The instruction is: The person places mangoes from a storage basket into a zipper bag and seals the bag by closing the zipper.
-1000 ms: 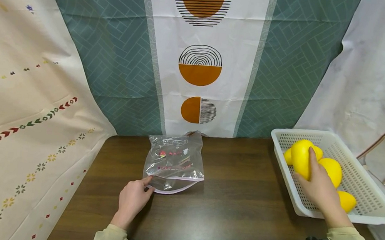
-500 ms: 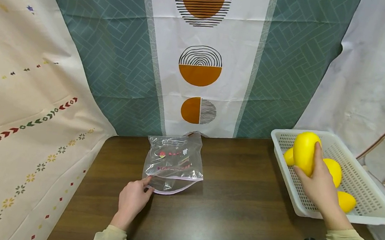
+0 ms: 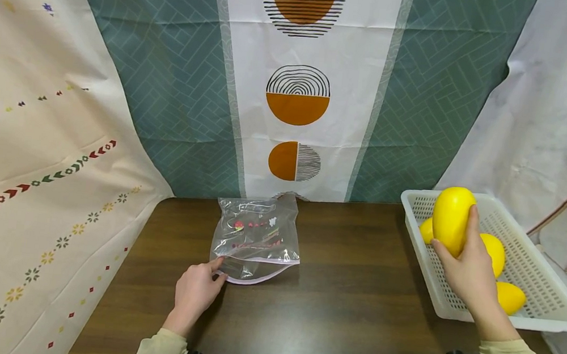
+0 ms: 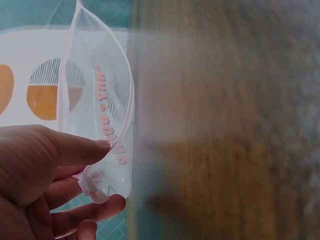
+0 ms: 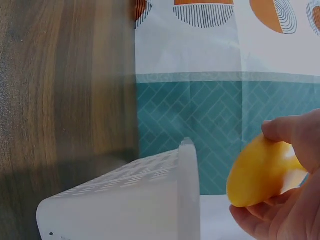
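Observation:
In the head view my right hand [image 3: 469, 269] grips a smooth yellow mango [image 3: 452, 220] and holds it above the white plastic basket [image 3: 554, 294]. The right wrist view has the mango [image 5: 262, 172] between thumb and curled fingers, higher than the basket's rim [image 5: 187, 185]. A clear zip bag [image 3: 258, 228] with red print lies on the table, its pink-edged mouth facing me. My left hand [image 3: 198, 291] pinches the left corner of that mouth. Seen from the left wrist, the mouth of the bag [image 4: 95, 75] gapes, with the thumb at its rim.
Several more yellow mangoes [image 3: 510, 298] lie in the basket, partly behind my right hand. The brown wooden table [image 3: 331, 318] reaches back to a patterned cloth [image 3: 411, 126]. Cloths also hang at the left and right sides.
My right hand has lifted the mango up from the others in the basket. The left hand stays at the bag's corner, and the bag keeps its place.

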